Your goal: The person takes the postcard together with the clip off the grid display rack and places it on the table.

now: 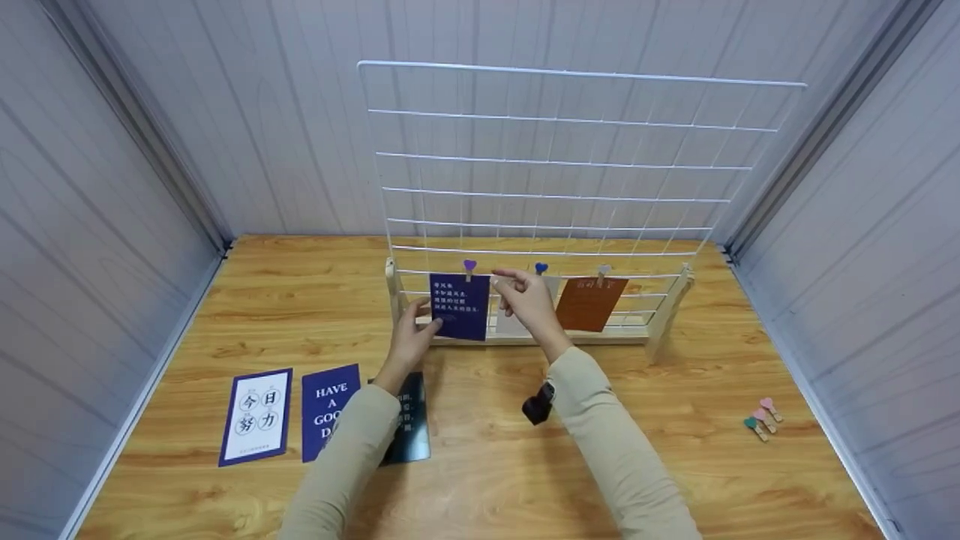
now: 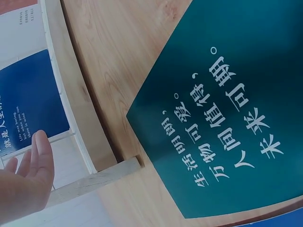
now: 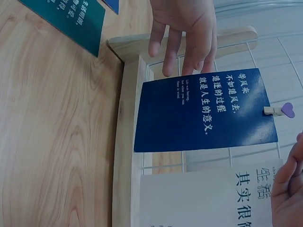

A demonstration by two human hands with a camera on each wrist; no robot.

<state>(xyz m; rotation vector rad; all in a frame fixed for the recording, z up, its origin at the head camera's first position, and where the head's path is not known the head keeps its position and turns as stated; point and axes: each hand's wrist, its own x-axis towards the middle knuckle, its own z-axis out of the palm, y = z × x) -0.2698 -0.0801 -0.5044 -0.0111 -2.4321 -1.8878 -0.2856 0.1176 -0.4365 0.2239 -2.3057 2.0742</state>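
From here I see the blue card (image 1: 459, 306) hanging on the grid (image 1: 562, 160), its top edge in the purple clip (image 1: 469, 268). The left hand (image 1: 411, 337) has loose, spread fingers at the card's left edge; I cannot tell if they touch. The right hand (image 1: 529, 300) is loosely bent beside it, apparently empty. I judge the card light, stiffish, slick and creasable; I'd hold its side edges.

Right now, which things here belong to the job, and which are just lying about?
Hanging job:
white wire grid
hung navy card, purple heart clothespin
white card, blue heart clothespin
orange card, pale heart clothespin

Lying about, perhaps waiting their turn:
navy-bordered card
navy HAVE A card
green card
three heart clothespins
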